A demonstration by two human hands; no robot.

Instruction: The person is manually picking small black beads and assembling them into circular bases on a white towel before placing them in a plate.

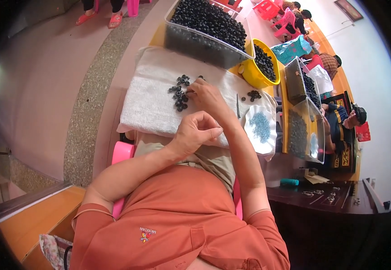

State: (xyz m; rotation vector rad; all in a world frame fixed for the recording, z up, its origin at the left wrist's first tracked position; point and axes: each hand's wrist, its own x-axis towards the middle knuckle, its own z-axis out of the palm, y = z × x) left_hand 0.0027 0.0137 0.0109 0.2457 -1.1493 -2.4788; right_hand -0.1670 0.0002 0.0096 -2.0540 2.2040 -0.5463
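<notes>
My right hand (208,96) reaches over a white cloth (152,101), its fingers pinched on a small black part at the edge of a loose cluster of small black ring-like parts (179,92). Nearer to me, my left hand (195,130) is curled, thumb and forefinger together; whatever they hold is too small or hidden to name. A white wavy-edged plate (271,144) of tiny clear-blue pieces (260,127) lies right of my right forearm. Between the plate and my hand is a thin dark stick-like tool (238,106). A smaller group of black parts (254,95) sits above the plate.
A clear bin (195,44) heaped with black parts stands at the cloth's far edge. Beside it is a yellow bucket (251,74) of the same parts. More clear bins (294,83) stand to the right, with other people seated beyond. A pink chair (122,153) is under me.
</notes>
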